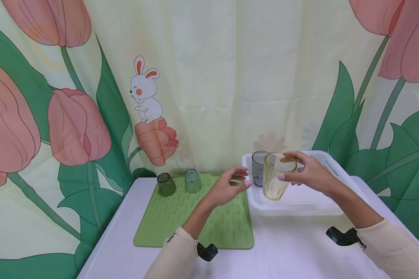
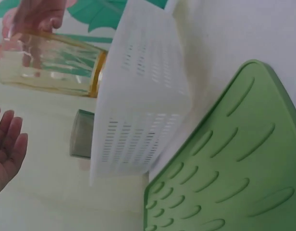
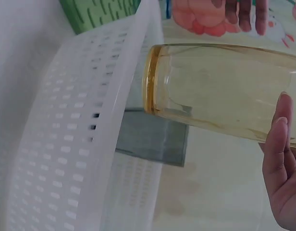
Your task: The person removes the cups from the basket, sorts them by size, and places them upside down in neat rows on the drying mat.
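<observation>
My right hand grips a clear yellow drinking glass near its rim, thumb on the near side. The glass hangs upright, slightly tilted, over the left part of a white perforated basket. Behind it a grey glass stands in the basket. My left hand hovers between the green mat and the basket, fingers loosely bent and holding nothing. In the left wrist view the yellow glass is apart from the left fingers. The right wrist view shows its thick amber base above the basket.
A green ridged drying mat lies left of the basket on the white table. On its far left part sit a dark green glass and a pale green-blue glass. Behind the table hangs a tulip-and-rabbit curtain.
</observation>
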The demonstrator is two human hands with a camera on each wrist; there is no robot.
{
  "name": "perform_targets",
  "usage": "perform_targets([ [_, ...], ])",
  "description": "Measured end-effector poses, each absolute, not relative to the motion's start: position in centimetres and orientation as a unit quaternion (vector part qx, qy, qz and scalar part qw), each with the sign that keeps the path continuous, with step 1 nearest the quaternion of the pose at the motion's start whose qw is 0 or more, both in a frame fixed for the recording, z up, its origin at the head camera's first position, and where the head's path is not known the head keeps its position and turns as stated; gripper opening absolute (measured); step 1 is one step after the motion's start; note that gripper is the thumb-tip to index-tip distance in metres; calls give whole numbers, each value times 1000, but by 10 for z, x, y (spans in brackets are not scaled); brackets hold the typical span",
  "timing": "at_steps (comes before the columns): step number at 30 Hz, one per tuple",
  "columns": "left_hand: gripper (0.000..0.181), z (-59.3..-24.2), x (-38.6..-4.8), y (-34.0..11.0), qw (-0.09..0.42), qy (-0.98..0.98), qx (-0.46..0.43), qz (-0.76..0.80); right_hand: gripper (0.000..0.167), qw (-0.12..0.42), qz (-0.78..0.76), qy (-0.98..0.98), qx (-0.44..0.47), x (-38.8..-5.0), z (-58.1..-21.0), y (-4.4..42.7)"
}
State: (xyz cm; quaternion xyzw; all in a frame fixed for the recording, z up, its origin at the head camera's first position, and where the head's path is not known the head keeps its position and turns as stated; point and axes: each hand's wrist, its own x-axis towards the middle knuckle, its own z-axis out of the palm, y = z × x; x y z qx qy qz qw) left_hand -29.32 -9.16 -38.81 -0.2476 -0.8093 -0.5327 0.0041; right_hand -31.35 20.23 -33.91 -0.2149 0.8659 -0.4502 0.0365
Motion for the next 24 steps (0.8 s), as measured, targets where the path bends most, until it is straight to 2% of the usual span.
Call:
perform_targets([
  [11,67,-371,-277,-84,-7,-805,-300,-511,80,68,-500,822,-264,-283,-337,187],
  [20,92,-365,-269,-82,-23,-805,-335,-489,78,76,-509,804,-297,-266,-341,177],
  [24,90,-363,-268,-83,-29,-808,-346,-477,78,86,-516,794,-309,-262,-341,174],
])
